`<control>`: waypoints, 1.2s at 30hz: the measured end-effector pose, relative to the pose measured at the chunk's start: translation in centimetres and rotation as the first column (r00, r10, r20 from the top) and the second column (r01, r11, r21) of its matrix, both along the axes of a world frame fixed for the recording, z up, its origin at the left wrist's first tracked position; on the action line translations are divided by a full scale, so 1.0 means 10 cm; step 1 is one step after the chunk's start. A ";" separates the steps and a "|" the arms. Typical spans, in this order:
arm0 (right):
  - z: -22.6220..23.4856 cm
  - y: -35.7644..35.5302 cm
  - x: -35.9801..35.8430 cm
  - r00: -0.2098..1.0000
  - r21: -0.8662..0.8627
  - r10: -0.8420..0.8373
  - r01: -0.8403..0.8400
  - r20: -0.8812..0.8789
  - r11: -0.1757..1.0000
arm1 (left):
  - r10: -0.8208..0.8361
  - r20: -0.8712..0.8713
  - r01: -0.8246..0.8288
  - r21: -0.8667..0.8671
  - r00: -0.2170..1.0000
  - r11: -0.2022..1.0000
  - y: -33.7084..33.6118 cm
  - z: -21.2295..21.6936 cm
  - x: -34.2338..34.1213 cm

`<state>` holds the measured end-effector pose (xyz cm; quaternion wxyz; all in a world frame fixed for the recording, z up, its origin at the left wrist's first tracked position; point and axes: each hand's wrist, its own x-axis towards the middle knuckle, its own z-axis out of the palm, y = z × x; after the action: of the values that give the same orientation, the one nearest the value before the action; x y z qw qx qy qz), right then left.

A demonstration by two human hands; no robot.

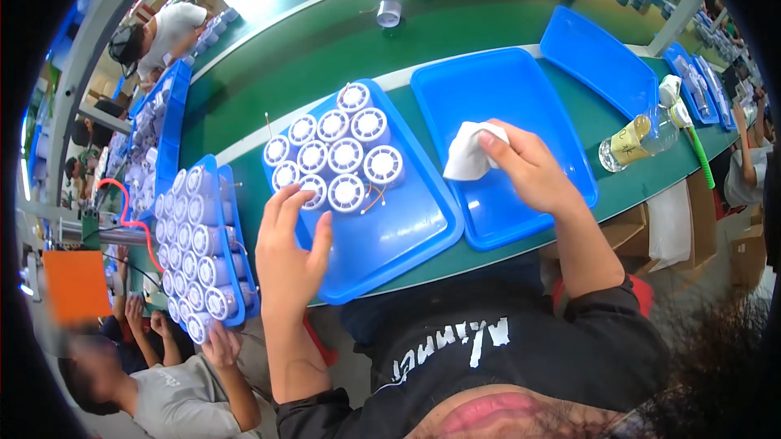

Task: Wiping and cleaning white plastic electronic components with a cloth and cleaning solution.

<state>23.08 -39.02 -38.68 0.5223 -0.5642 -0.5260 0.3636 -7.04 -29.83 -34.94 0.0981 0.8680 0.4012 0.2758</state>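
My right hand [529,164] pinches a folded white cloth [473,151] above an empty blue tray [511,231]. My left hand [294,256] has its thumb and fingers apart. Its fingertips are by the nearest of several white cylindrical housings [346,154] with spoked round tops; whether they touch it I cannot tell. These housings stand in the far half of another blue tray [390,256], and thin orange-brown wires stick out from some.
A plastic bottle [639,139] and a blue tray [598,61] lie to the right. One housing [389,13] lies on the green conveyor belt [325,44]. At left, a co-worker's hand [220,347] touches a tilted blue tray [236,252] packed with housings. Cardboard boxes [691,227] stand below the table.
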 end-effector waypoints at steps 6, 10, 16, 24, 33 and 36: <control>-0.12 0.02 0.31 0.968 -0.038 -0.144 0.140 -0.207 0.990 | -0.197 -0.038 0.197 -0.001 0.980 0.980 0.39 0.16 0.76; -0.08 -0.08 0.34 0.986 -0.031 -0.052 0.048 -0.159 0.998 | -0.271 -0.103 0.272 -0.008 0.957 0.962 0.90 0.20 1.36; -0.03 -0.13 0.32 0.997 0.016 0.010 -0.008 -0.083 1.000 | -0.162 -0.349 0.146 -0.070 0.923 0.987 2.06 -0.14 2.27; -0.03 -0.15 0.36 0.999 0.200 0.046 -0.045 0.002 0.979 | -0.242 -0.522 0.249 -0.058 0.818 0.967 2.75 -0.29 3.25; -0.03 -0.25 0.40 0.998 0.249 0.067 -0.069 0.016 0.966 | -0.396 -0.421 0.429 -0.018 0.816 0.903 2.40 -0.10 3.42; -0.02 -0.27 0.38 0.995 0.226 0.096 -0.089 -0.019 0.970 | -0.474 -0.244 0.488 -0.005 0.846 0.873 1.92 0.11 3.16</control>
<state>26.93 -41.67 -38.91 0.5731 -0.4707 -0.5818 0.3340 24.55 -10.58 -33.83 0.0906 0.9697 0.1718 0.1479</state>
